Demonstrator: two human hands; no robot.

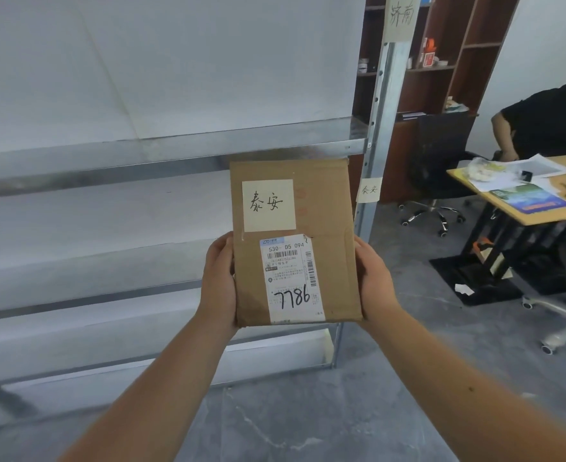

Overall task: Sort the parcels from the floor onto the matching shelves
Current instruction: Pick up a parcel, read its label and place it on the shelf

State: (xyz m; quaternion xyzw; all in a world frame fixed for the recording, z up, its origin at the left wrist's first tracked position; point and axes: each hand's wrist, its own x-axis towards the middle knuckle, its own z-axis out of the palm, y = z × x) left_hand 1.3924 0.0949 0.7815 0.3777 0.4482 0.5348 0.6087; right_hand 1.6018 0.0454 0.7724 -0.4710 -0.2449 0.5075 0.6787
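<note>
I hold a flat brown cardboard parcel [328, 228] in front of the metal shelf rack [161, 151]. A pale note with handwritten characters and a white shipping label marked 7786 are stuck on its top face. My left hand [218, 281] grips its left edge and my right hand [373, 278] grips its right edge. On the rack's right post [380, 105], a small paper tag [369, 190] shows the same characters at the level of the second shelf. A larger tag [401, 16] with other characters hangs higher up.
The rack's shelves [108, 208] look bare. To the right stand an office chair [438, 181], a wooden desk [541, 208] with papers, and a seated person [548, 125]. A brown bookcase [448, 55] is behind. Grey floor [308, 411] lies below.
</note>
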